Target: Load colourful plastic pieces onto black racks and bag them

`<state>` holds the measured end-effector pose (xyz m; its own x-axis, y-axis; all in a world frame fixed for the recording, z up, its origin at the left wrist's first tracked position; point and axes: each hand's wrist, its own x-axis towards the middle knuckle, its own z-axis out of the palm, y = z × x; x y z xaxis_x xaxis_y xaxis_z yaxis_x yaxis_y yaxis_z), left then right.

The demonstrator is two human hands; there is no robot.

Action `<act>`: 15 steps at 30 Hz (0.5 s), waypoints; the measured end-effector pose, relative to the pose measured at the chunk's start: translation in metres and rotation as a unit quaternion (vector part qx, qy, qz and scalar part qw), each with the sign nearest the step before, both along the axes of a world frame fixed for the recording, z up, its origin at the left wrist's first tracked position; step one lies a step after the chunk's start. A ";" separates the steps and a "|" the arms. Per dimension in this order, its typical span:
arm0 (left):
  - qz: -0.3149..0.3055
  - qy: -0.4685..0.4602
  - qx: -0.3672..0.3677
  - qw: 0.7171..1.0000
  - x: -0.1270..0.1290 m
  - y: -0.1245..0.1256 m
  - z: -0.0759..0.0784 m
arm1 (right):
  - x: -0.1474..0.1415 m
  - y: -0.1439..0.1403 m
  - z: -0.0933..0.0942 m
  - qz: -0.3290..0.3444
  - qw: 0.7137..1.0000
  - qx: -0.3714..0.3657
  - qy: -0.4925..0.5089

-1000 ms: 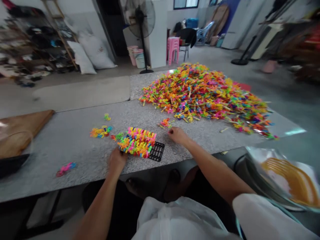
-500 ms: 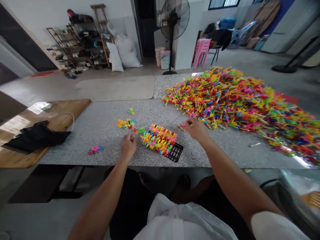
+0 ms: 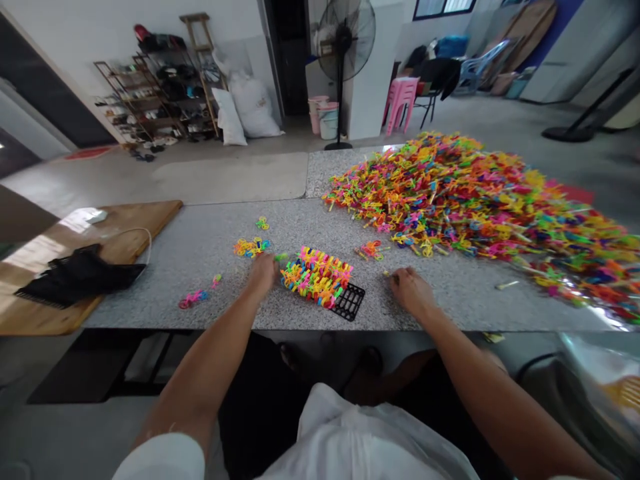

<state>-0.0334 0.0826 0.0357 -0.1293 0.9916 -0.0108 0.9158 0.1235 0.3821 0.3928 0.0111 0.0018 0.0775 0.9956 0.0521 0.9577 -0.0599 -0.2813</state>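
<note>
Fingers curled, our left hand (image 3: 264, 272) is by a green plastic piece (image 3: 281, 257); we cannot tell whether it pinches anything. Our right hand (image 3: 413, 290) has bent fingers, a small pale bit (image 3: 387, 273) at their tips, its grip unclear. Between them, near the front edge of our speckled table (image 3: 165, 267), lies the black grid tray (image 3: 350, 302), its right end bare, the rest packed with colourful pieces (image 3: 317, 277). A big heap (image 3: 450, 193) covers the table's back right.

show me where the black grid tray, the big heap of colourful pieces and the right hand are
black grid tray (image 3: 351, 302): head view, on its bare end
big heap of colourful pieces (image 3: 463, 193): head view, on its middle
right hand (image 3: 414, 292): head view, on the back of the hand
</note>
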 end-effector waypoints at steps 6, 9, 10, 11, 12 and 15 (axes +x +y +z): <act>0.084 -0.241 0.095 0.962 0.015 -0.045 0.027 | -0.036 -0.024 0.031 0.023 0.913 0.016 0.406; 0.068 -0.543 0.132 0.827 0.046 -0.087 0.047 | -0.077 -0.047 0.062 0.117 0.808 -0.020 0.576; 0.064 -0.586 0.126 0.798 0.058 -0.101 0.053 | -0.091 -0.053 0.072 0.137 0.781 -0.035 0.609; 0.061 -0.610 0.117 0.781 0.071 -0.113 0.059 | -0.103 -0.058 0.080 0.149 0.759 -0.047 0.632; 0.058 -0.623 0.107 0.772 0.082 -0.123 0.065 | -0.114 -0.061 0.086 0.157 0.745 -0.054 0.645; 0.048 -0.649 0.074 0.755 0.110 -0.141 0.077 | -0.132 -0.064 0.094 0.159 0.729 -0.064 0.662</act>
<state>0.0766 -0.0589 0.1130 -0.1764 0.9810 -0.0813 -0.2539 0.0345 0.9666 0.2612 -0.0531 0.0956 -0.2603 0.9644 0.0473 -0.1784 0.0001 -0.9839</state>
